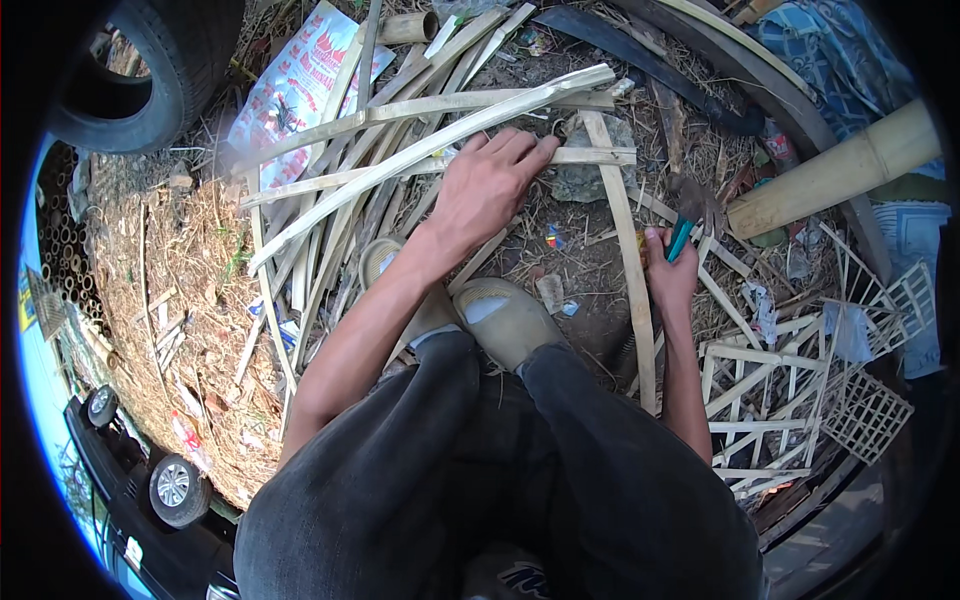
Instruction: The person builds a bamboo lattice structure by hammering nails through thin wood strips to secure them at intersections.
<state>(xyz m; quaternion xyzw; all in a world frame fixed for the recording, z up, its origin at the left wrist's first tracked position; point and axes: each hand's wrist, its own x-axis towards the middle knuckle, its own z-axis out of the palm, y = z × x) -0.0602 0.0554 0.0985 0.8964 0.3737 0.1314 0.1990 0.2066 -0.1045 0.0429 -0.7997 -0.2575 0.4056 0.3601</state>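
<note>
Item 1: long pale split-bamboo strip (572, 156), lying crosswise under the bare left hand (490, 180) (LH). LH fingers were curled down over it; short end projected R of grip, over a second pale upright bamboo strip (627, 250), at a rough grey stone (585, 182).

Item 2: teal-handled tool (680, 238), dark head, type unclear. Bare right hand (672, 268) (RH) was closed round its handle, R of & below LH, just beyond the upright.

Step in hand (judged): steadying the crossed strips nr. the stone, tool at the ready. Next move, as judged, called for LH to hold the crossing firm & RH to bring the tool in w/o knocking the upright, which stood btwn hands.

Other items: long pale diagonal bamboo strip (430, 149), just beyond LH fingertips; pale upper bamboo strip (430, 106), farther off & crossing the diagonal. Both crowded the far side of the grip. L of LH: loose heap of greyish split-bamboo strips (345, 215), liable to snag the long end (judged). Below grip: olive slip-on shoes (505, 312). R of RH: thick pale bamboo pole (840, 170), its near end limiting tool room (judged); below that, pale bamboo-strip frames (760, 426), piled. Far L: black rubber tyre (165, 100).
</note>
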